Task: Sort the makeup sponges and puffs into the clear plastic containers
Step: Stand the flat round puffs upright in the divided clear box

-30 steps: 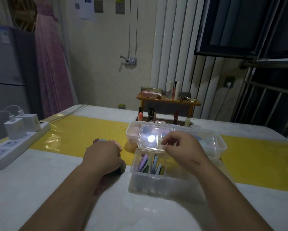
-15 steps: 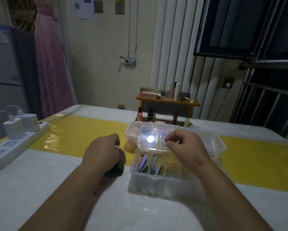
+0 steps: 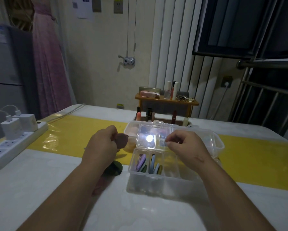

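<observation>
My left hand point(image 3: 101, 145) pinches a round brownish-pink puff point(image 3: 121, 140) and holds it up left of the containers. My right hand point(image 3: 184, 145) pinches the raised clear lid point(image 3: 150, 138) of the near clear container point(image 3: 156, 177). That container holds several flat puffs point(image 3: 148, 163) standing on edge in purple, blue and green. A dark green puff point(image 3: 114, 168) lies on the table under my left wrist. A second clear container point(image 3: 213, 144) stands behind, with pale pink sponges point(image 3: 132, 130) at its left end.
A white power strip point(image 3: 11, 144) with chargers lies along the left table edge. A small wooden shelf point(image 3: 166, 101) with cosmetics and lipsticks stands at the table's far edge. A yellow band point(image 3: 69, 132) crosses the white tabletop.
My left hand has risen from the table with the brownish-pink puff and moved toward the containers. My right hand keeps its hold on the lid.
</observation>
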A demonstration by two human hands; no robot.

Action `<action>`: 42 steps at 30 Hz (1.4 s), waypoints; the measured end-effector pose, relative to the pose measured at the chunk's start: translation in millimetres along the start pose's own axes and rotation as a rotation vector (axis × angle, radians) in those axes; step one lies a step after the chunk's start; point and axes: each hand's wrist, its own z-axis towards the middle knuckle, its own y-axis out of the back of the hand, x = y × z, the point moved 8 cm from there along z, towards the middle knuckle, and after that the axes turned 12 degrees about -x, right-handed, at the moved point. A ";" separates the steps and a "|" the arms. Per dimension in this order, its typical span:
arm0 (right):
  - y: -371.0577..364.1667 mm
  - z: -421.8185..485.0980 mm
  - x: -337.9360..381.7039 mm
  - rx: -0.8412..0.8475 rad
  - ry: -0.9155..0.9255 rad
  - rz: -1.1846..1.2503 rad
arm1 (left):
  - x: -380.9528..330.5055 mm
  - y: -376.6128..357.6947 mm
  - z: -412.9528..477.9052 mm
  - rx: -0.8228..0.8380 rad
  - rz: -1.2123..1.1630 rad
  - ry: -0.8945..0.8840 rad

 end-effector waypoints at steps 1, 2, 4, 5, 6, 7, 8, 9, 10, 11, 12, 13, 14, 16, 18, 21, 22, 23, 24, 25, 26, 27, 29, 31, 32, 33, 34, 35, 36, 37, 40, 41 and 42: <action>-0.9 -0.1 0.5 0.008 0.005 -0.005 | 0.5 -1.7 -0.3 0.004 -0.049 0.019; -1.4 -0.3 1.2 0.014 0.011 -0.010 | 0.2 -3.6 -1.2 0.007 -0.094 0.038; -1.4 -0.6 2.1 0.017 0.021 -0.014 | 1.8 -6.7 -2.3 -0.001 -0.168 0.073; -1.5 -0.8 2.5 0.017 0.024 -0.012 | 2.6 -7.7 -2.6 -0.007 -0.193 0.083; -1.5 -1.0 2.8 0.018 0.025 -0.008 | 3.1 -8.5 -2.9 -0.011 -0.218 0.092; -2.0 -1.3 3.3 0.020 0.027 -0.004 | 3.1 -9.4 -3.4 -0.012 -0.259 0.104; -2.6 -1.6 3.9 0.024 0.030 0.000 | 1.8 -10.0 -4.1 -0.011 -0.322 0.121; -3.5 -2.1 4.5 0.032 0.033 0.002 | -0.5 -10.3 -5.1 -0.012 -0.396 0.137; -4.5 -2.7 5.3 0.042 0.035 0.005 | -3.2 -10.2 -6.0 -0.018 -0.459 0.152; -5.7 -3.3 5.9 0.051 0.038 0.009 | -5.6 -9.5 -7.3 -0.029 -0.505 0.158; -6.5 -3.8 6.5 0.056 0.041 0.014 | -7.4 -8.1 -8.2 -0.046 -0.534 0.153; -6.5 -4.2 7.0 0.058 0.046 0.018 | -8.9 -6.7 -8.6 -0.065 -0.550 0.141; -6.6 -4.5 7.9 0.061 0.051 0.019 | -8.8 -6.6 -8.9 -0.073 -0.569 0.137; -7.5 -5.6 10.3 0.074 0.060 0.028 | -7.2 -9.9 -8.8 -0.049 -0.637 0.163; -9.1 -7.1 13.0 0.091 0.065 0.050 | -7.7 -14.3 -9.7 -0.005 -0.692 0.207; -11.5 -9.2 15.4 0.118 0.065 0.077 | -15.1 -20.2 -14.0 0.073 -0.715 0.226; -12.1 -10.0 16.0 0.128 0.065 0.082 | -17.7 -21.7 -15.5 0.092 -0.725 0.225; -12.6 -10.3 16.7 0.136 0.068 0.086 | -19.4 -22.8 -16.2 0.104 -0.741 0.226; -12.7 -10.4 17.1 0.141 0.071 0.089 | -19.7 -24.0 -16.1 0.111 -0.756 0.228; -12.4 -10.1 17.4 0.141 0.076 0.090 | -20.2 -25.1 -15.8 0.117 -0.771 0.227; -11.4 -9.7 17.9 0.136 0.080 0.089 | -21.0 -25.7 -15.8 0.123 -0.778 0.223; -10.3 -9.3 18.3 0.130 0.087 0.091 | -22.3 -26.5 -16.2 0.131 -0.783 0.218; -8.4 -9.1 20.0 0.117 0.101 0.100 | -24.5 -28.8 -18.1 0.151 -0.775 0.201; -7.5 -9.5 21.9 0.105 0.113 0.104 | -26.0 -30.9 -20.1 0.176 -0.744 0.183; -7.0 -9.6 22.5 0.098 0.116 0.103 | -26.4 -31.7 -20.6 0.185 -0.728 0.173; -6.3 -9.1 22.4 0.087 0.118 0.103 | -26.9 -31.8 -20.8 0.193 -0.717 0.161; -4.9 -8.4 22.0 0.072 0.116 0.108 | -27.3 -31.2 -21.0 0.197 -0.705 0.148; -2.9 -7.3 21.3 0.052 0.111 0.117 | -27.5 -30.6 -21.2 0.199 -0.685 0.136; -0.2 -6.6 20.8 0.026 0.108 0.135 | -27.9 -30.0 -21.6 0.201 -0.656 0.123; 2.6 -5.2 19.4 -0.002 0.105 0.154 | -28.1 -29.5 -22.0 0.200 -0.624 0.114; 11.0 -1.9 15.8 -0.086 0.074 0.225 | -25.2 -30.4 -22.6 0.194 -0.557 0.124; 12.5 -0.8 13.7 -0.114 0.064 0.235 | -23.8 -31.2 -22.1 0.195 -0.545 0.129; 13.9 0.1 11.2 -0.136 0.054 0.235 | -22.5 -32.2 -21.7 0.197 -0.538 0.132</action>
